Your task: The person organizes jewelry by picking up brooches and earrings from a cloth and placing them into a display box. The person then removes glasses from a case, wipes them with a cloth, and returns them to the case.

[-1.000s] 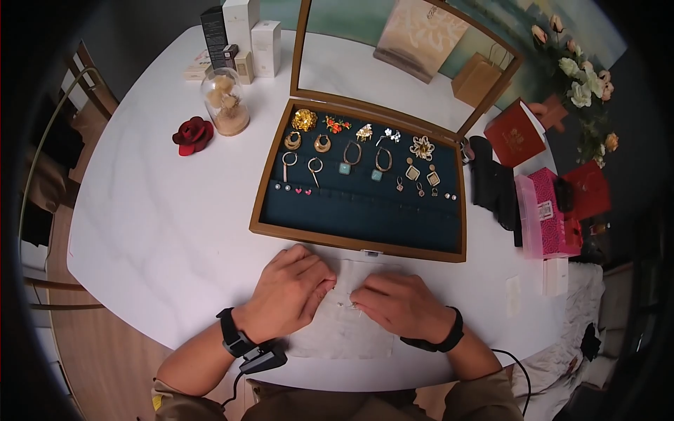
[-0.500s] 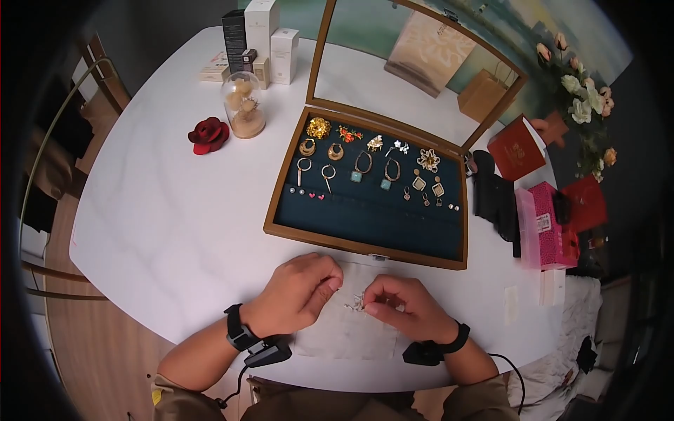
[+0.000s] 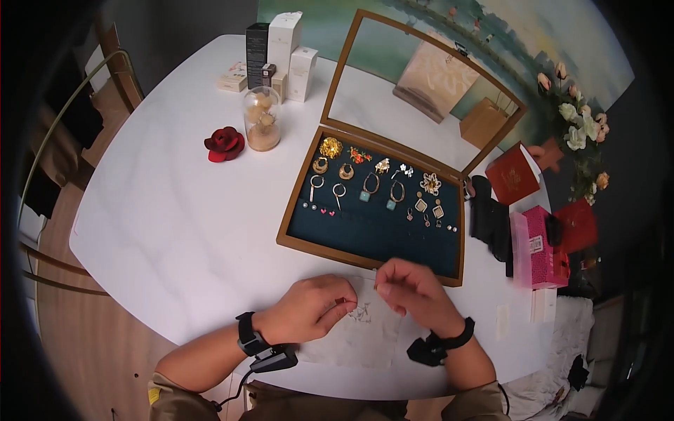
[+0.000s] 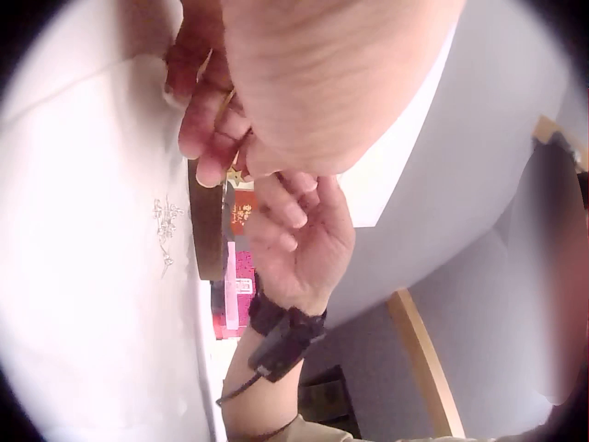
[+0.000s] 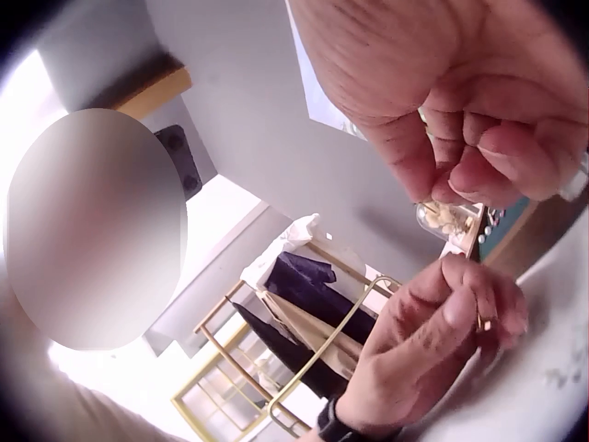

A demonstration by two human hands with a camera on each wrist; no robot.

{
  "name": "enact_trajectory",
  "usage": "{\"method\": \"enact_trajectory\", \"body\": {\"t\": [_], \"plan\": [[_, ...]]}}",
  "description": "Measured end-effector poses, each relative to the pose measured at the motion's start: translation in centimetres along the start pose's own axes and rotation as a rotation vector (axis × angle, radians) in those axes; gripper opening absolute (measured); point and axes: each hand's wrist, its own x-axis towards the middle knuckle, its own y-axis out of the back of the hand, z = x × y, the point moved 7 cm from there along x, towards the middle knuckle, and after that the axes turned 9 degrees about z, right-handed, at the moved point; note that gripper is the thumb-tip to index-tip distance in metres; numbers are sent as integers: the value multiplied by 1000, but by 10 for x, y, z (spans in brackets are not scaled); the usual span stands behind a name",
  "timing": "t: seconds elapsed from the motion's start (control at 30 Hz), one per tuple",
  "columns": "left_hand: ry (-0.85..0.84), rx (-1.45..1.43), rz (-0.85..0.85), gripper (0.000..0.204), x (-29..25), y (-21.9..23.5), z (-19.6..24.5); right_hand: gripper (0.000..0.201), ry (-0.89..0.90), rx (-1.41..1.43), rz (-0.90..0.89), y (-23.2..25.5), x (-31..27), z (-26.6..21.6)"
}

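Observation:
My left hand is over the left side of a pale cloth, thumb and fingertips together; the right wrist view shows a tiny gold piece pinched in them. My right hand is raised at the front edge of a wooden jewellery box, its fingertips pinching a tiny piece too small to make out. Between the hands, small silver pieces lie in a loose heap on the cloth. Rows of earrings sit on the box's dark green lining, whose front strip is bare.
The box's glass lid stands raised at the back. A red flower, a glass dome and cartons are at the back left. Black cases, a pink box and a red card are on the right.
My right hand has lifted from the silver heap up and forward to the box's front edge. The left hand has shifted slightly right. The head view has tilted, so the box appears lower.

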Motion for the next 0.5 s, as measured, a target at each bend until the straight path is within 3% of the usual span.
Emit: {"method": "enact_trajectory", "body": {"t": [0.2,0.43,0.5], "plan": [[-86,150,31,3,2,4,3,12,96,-313,118,29,68,-40],[-113,321,99,3,2,11,-3,10,127,-456,73,19,121,-31],[-105,326,96,4,1,10,-4,9,233,-469,38,13,132,-23]]}}
